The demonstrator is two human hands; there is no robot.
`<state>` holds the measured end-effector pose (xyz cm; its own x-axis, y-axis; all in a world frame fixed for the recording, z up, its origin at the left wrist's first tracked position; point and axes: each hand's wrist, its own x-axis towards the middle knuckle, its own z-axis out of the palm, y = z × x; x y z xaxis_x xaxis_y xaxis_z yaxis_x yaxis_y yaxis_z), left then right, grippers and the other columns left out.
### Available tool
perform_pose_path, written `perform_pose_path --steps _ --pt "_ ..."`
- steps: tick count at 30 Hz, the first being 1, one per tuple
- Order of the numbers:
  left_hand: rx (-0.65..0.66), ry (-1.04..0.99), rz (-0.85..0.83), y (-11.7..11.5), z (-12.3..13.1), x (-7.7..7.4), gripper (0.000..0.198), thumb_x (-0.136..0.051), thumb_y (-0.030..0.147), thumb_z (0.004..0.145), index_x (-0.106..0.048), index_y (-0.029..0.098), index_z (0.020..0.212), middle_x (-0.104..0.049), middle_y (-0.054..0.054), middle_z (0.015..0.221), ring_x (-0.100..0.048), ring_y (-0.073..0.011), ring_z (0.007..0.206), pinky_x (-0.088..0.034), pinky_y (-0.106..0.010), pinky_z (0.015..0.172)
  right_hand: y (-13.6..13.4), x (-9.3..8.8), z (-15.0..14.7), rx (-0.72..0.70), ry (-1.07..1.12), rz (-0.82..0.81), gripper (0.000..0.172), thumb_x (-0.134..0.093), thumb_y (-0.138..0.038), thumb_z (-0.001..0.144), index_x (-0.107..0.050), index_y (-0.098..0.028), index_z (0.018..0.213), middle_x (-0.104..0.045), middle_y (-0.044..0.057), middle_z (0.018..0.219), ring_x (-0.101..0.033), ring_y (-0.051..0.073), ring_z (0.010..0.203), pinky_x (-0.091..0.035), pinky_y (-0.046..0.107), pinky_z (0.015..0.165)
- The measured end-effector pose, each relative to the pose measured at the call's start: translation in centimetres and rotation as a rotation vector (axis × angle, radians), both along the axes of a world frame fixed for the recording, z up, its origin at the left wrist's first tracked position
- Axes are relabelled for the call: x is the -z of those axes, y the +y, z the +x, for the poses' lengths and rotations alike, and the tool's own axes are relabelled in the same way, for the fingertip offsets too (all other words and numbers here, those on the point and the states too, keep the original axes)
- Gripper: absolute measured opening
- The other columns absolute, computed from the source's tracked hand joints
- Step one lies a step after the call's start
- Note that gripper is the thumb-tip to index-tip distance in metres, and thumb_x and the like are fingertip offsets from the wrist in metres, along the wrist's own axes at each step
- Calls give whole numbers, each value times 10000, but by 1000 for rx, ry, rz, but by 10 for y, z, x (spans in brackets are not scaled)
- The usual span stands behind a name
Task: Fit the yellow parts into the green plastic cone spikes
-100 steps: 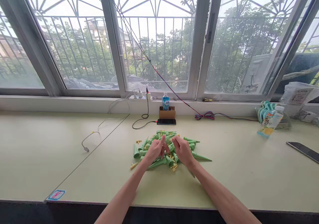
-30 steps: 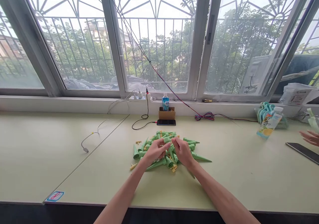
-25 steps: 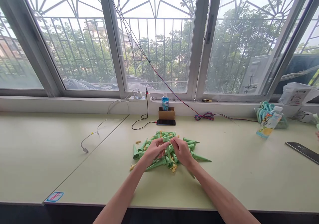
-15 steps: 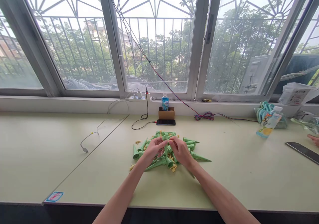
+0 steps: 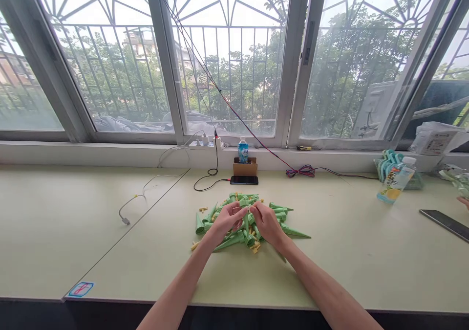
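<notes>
A heap of green plastic cones [image 5: 289,230] mixed with small yellow pieces [image 5: 195,245] lies in the middle of the pale green table [image 5: 110,242]. Both my hands hover over the heap, fingertips meeting. My left hand [image 5: 227,220] and my right hand [image 5: 266,221] pinch a small pale part together at the top of the heap; it is too small to name. A green cone hangs below the fingers between the hands.
A phone [image 5: 244,179], a cardboard holder [image 5: 245,167] and a blue-labelled bottle [image 5: 243,150] stand behind the heap. A loose cable [image 5: 136,199] lies at the left. A juice pouch [image 5: 396,183], another phone [image 5: 444,224] and another person's fingertips [image 5: 463,201] are at the right.
My fingertips have drawn closer and risen slightly above the heap over the last seconds. The other person's hand at the right edge has pulled back almost out of view.
</notes>
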<state>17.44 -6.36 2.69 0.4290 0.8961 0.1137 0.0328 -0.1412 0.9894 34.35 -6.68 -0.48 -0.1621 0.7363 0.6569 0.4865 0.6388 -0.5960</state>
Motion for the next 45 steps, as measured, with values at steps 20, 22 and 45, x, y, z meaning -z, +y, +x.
perform_pose_path --steps 20,22,45 --pt "-52 25 154 3 5 4 428 -656 555 761 -577 165 920 -559 4 691 -404 -58 449 -310 -199 418 1 1 -1 14 39 -12 371 -300 -372 1003 -383 -209 680 -421 -34 579 -352 116 512 -289 236 524" --pt "-56 21 168 3 5 4 393 -643 541 779 -553 166 854 -553 8 698 -405 -54 449 -310 -195 418 1 1 -1 21 49 -3 371 -302 -374 1004 -374 -209 679 -401 -40 576 -331 112 508 -277 235 519" --pt "-2 10 61 7 2 6 637 -394 648 884 -648 130 615 -412 9 432 -365 -88 407 -268 -206 403 -2 -2 -1 34 144 60 304 -323 -330 1007 -408 -201 744 -385 -52 610 -315 105 533 -287 225 544"
